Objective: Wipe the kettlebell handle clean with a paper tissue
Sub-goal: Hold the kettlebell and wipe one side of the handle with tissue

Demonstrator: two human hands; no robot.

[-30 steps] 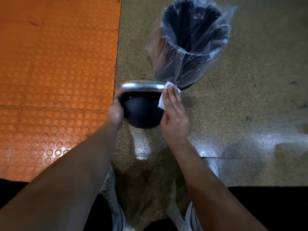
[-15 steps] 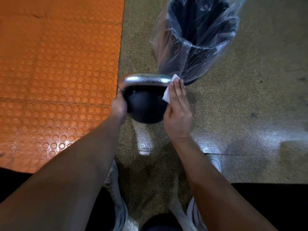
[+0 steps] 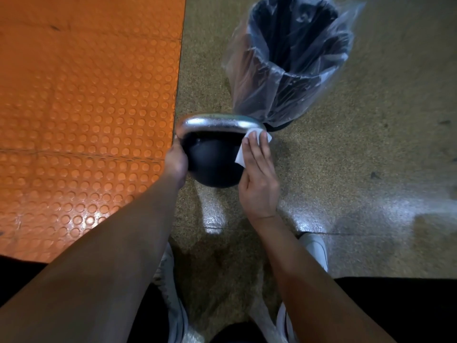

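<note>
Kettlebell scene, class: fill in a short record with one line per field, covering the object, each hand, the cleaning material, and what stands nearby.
Object: black kettlebell with a silver handle, on the speckled floor
Left hand: against the kettlebell's left side, steadying it; its fingers are hidden
Right hand: fingers straight, pressing a white paper tissue against the right end of the handle
Nearby: dark bin lined with a clear plastic bag, just beyond the kettlebell
Floor covering: orange studded mat to the left
</note>
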